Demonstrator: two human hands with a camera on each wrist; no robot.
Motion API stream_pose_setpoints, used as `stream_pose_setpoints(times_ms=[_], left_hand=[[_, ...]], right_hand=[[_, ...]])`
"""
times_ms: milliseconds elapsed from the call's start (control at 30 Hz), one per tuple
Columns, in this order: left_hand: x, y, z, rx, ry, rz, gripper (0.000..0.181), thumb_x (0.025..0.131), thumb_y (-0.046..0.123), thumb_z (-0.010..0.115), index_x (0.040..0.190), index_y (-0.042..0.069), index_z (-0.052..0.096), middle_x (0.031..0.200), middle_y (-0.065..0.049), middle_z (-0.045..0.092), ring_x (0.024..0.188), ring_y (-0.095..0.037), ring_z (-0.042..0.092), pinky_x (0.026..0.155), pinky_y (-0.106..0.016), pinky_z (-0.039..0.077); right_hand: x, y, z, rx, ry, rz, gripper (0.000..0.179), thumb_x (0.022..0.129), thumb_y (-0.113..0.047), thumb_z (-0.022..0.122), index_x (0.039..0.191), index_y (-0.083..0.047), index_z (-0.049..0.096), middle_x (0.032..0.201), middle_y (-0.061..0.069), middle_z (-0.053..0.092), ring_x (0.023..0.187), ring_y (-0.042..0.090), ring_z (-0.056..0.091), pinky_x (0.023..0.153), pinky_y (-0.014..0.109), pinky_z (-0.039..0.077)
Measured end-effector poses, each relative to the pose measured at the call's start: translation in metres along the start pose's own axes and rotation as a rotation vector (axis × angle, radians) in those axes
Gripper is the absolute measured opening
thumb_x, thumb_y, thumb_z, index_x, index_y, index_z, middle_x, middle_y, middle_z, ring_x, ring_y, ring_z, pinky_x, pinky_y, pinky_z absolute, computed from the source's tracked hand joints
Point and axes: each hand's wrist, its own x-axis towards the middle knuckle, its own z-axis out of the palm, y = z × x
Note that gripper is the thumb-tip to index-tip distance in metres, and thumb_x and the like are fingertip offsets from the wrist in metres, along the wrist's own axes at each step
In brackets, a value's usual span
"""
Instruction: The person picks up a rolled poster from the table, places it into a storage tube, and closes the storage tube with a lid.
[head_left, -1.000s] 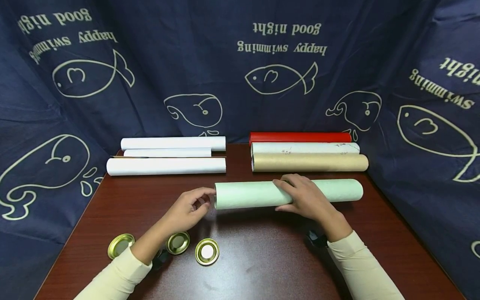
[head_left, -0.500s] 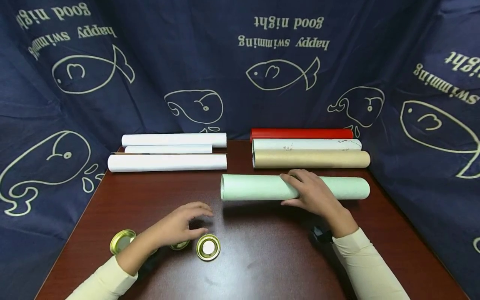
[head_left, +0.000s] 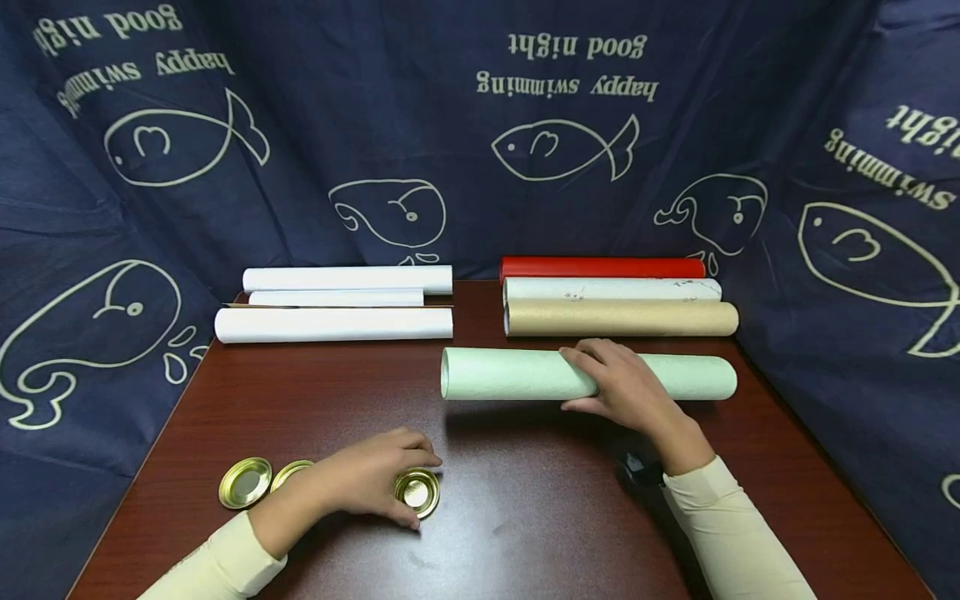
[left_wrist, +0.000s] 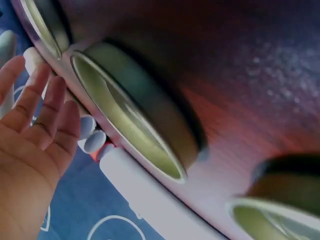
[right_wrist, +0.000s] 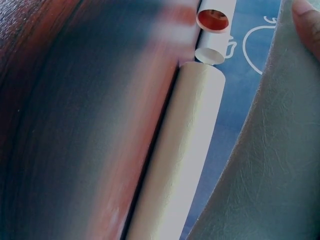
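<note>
My right hand (head_left: 618, 387) grips a pale green paper roll (head_left: 517, 374) around its middle, palm from above; in the right wrist view the roll (right_wrist: 280, 165) fills the right side. My left hand (head_left: 378, 475) is over a small round gold metal lid (head_left: 417, 493), fingers beyond it and thumb on its near side, spread apart. Straight fingers (left_wrist: 52, 100) show in the left wrist view, with a gold lid (left_wrist: 127, 117) in the middle. Two more gold lids lie to the left in the head view: one whole lid (head_left: 246, 483) and one lid (head_left: 288, 473) partly behind my forearm.
Three white rolls, the nearest a white roll (head_left: 333, 325), lie at the back left with a thin brown stick (head_left: 337, 307). At the back right lie a red roll (head_left: 600, 267), a patterned white roll (head_left: 611, 289) and a gold roll (head_left: 622, 318). A dark blue curtain (head_left: 465, 125) encloses the table (head_left: 525, 533).
My left hand has left the green roll's open end and come down toward me to the rightmost lid. My right hand has shifted the green roll slightly right and away.
</note>
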Motion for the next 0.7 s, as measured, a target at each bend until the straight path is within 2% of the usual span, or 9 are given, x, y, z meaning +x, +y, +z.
stream_pose_setpoints(times_ms=[133, 267, 367, 533, 700], left_hand=[[0.001, 0.002, 0.005, 0.093, -0.035, -0.002, 0.074, 0.064, 0.054, 0.087, 0.123, 0.014, 0.067, 0.109, 0.01, 0.054, 0.102, -0.007, 0.051, 0.091, -0.027, 0.048], [0.002, 0.003, 0.009, 0.122, -0.056, -0.029, 0.069, 0.064, 0.051, 0.088, 0.12, 0.017, 0.069, 0.105, 0.013, 0.051, 0.095, -0.004, 0.049, 0.081, -0.023, 0.048], [0.001, 0.004, 0.009, 0.121, -0.061, -0.043, 0.062, 0.066, 0.047, 0.088, 0.118, 0.018, 0.069, 0.104, 0.013, 0.05, 0.093, -0.003, 0.049, 0.079, -0.022, 0.049], [0.0, 0.003, 0.002, -0.005, -0.023, -0.044, 0.057, 0.072, 0.04, 0.086, 0.12, 0.016, 0.068, 0.105, 0.013, 0.05, 0.094, -0.003, 0.049, 0.08, -0.022, 0.048], [0.001, -0.005, -0.014, -0.172, 0.14, -0.032, 0.054, 0.077, 0.03, 0.086, 0.123, 0.011, 0.067, 0.107, 0.009, 0.051, 0.094, -0.008, 0.051, 0.078, -0.026, 0.05]], right_hand=[[0.001, 0.0, 0.0, -0.003, 0.004, -0.007, 0.079, 0.067, -0.048, 0.086, 0.13, -0.01, 0.059, 0.11, 0.011, 0.059, 0.094, 0.028, 0.059, 0.078, 0.047, 0.05], [0.001, -0.002, 0.0, -0.002, 0.001, -0.01, 0.079, 0.066, -0.048, 0.086, 0.13, -0.01, 0.059, 0.109, 0.011, 0.059, 0.094, 0.027, 0.059, 0.078, 0.047, 0.05], [0.0, -0.002, 0.001, 0.0, 0.0, -0.01, 0.079, 0.066, -0.048, 0.087, 0.13, -0.01, 0.059, 0.109, 0.011, 0.06, 0.093, 0.027, 0.059, 0.078, 0.047, 0.05], [-0.001, -0.004, 0.005, 0.003, -0.004, -0.019, 0.08, 0.066, -0.049, 0.086, 0.13, -0.009, 0.059, 0.109, 0.012, 0.06, 0.093, 0.028, 0.06, 0.078, 0.048, 0.051], [-0.003, -0.006, 0.009, 0.011, -0.017, -0.031, 0.08, 0.066, -0.05, 0.086, 0.129, -0.008, 0.06, 0.108, 0.013, 0.06, 0.093, 0.029, 0.06, 0.077, 0.047, 0.051]])
